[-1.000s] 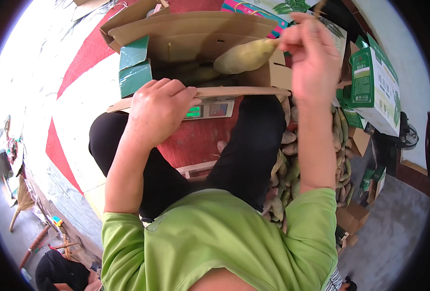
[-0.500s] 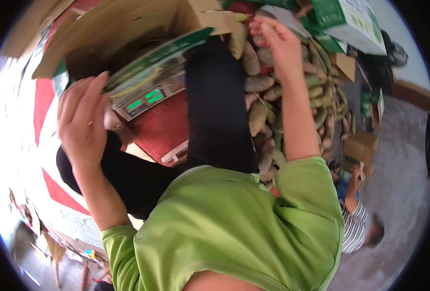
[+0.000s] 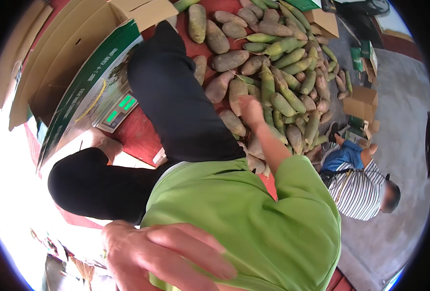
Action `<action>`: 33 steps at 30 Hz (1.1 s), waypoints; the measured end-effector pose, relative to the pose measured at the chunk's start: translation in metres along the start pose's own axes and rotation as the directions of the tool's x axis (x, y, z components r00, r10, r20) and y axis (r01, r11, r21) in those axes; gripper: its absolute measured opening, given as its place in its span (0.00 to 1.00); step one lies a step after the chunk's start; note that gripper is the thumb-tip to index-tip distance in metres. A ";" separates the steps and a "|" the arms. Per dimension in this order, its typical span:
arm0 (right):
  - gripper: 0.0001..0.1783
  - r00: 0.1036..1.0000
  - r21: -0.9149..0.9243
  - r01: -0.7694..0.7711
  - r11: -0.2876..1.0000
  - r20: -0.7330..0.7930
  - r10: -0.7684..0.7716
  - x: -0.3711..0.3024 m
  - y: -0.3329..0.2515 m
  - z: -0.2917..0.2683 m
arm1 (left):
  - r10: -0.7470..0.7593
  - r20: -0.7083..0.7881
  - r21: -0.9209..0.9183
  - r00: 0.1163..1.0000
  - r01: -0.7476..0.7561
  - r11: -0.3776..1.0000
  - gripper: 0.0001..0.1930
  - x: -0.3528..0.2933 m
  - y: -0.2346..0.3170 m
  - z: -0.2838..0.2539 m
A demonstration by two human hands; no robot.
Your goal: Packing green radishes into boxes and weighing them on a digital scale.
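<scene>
My right hand (image 3: 251,111) is down at the pile, its fingers curled at the near end of a brownish-purple radish (image 3: 237,92). Part of the grip is hidden behind the hand. Green and purplish radishes (image 3: 285,60) lie heaped around it. My left hand (image 3: 161,254) is raised close in front of my green shirt at the lower left. Its fingers are stretched out and slightly blurred, with nothing in them.
An open green-and-brown carton (image 3: 86,87) stands at the left on a scale with a lit green display (image 3: 120,107). My legs in black trousers (image 3: 176,97) flank the scale. At the right, a person in a striped shirt (image 3: 358,191) sits low beside cartons (image 3: 360,104).
My right hand has come down from above the far radishes to one nearer me. My left hand has left the carton's side and come back toward my chest. The view has swung right.
</scene>
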State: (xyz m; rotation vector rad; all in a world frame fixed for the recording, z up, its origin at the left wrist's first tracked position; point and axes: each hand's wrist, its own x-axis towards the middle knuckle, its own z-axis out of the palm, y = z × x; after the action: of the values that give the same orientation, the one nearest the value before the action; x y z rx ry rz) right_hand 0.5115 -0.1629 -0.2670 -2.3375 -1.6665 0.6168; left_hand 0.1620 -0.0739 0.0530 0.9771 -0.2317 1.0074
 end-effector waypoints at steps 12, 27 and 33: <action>0.39 0.916 -0.566 -0.329 0.756 0.004 0.401 0.003 0.082 -0.077 | 0.270 -0.457 0.090 0.848 -0.258 0.962 0.03 -0.012 0.017 0.045; 0.33 0.983 0.484 0.111 0.868 -0.180 -0.025 0.063 -0.113 -0.212 | 0.448 -0.500 0.426 0.741 0.661 -0.617 0.18 -0.064 0.056 -0.085; 0.37 0.759 0.468 0.649 0.600 -0.350 -0.549 0.074 -0.296 -0.286 | 0.466 -0.430 0.465 0.773 0.633 -0.619 0.12 -0.087 0.044 -0.100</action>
State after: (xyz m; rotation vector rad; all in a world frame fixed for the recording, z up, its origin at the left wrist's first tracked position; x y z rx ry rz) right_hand 0.4081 0.0285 0.0902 -1.2464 -1.7328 0.6220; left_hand 0.0535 -0.0411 -0.0295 2.2497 2.2139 0.8997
